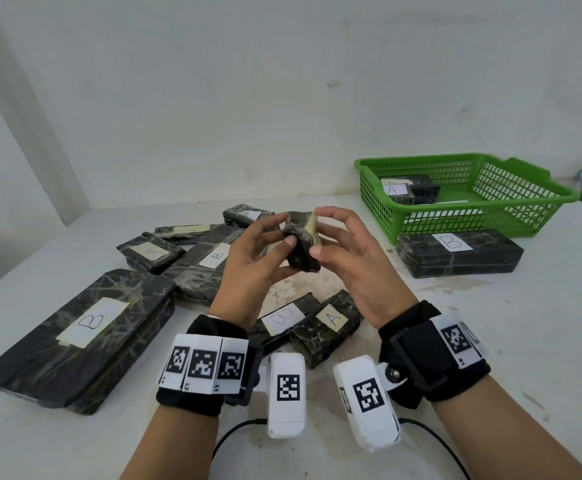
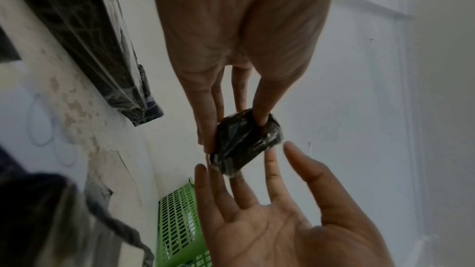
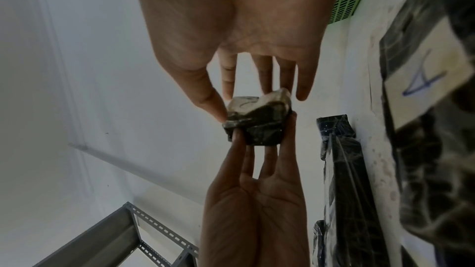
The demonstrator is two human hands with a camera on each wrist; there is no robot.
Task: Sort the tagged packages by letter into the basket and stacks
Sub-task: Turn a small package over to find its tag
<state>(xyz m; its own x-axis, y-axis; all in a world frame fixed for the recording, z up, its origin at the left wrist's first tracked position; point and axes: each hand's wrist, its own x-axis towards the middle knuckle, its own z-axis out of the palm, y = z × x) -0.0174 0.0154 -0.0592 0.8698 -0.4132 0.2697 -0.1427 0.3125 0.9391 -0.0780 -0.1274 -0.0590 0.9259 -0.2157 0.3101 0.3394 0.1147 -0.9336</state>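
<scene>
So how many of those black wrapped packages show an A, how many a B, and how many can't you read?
A-tagged packages: 3
B-tagged packages: 4
Unreadable-tag packages: 3, including the held package
Total: 10 packages in view

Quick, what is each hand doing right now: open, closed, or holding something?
Left hand: pinches the small black package with thumb and fingers.
Right hand: pinches the same package from the other side.
</scene>
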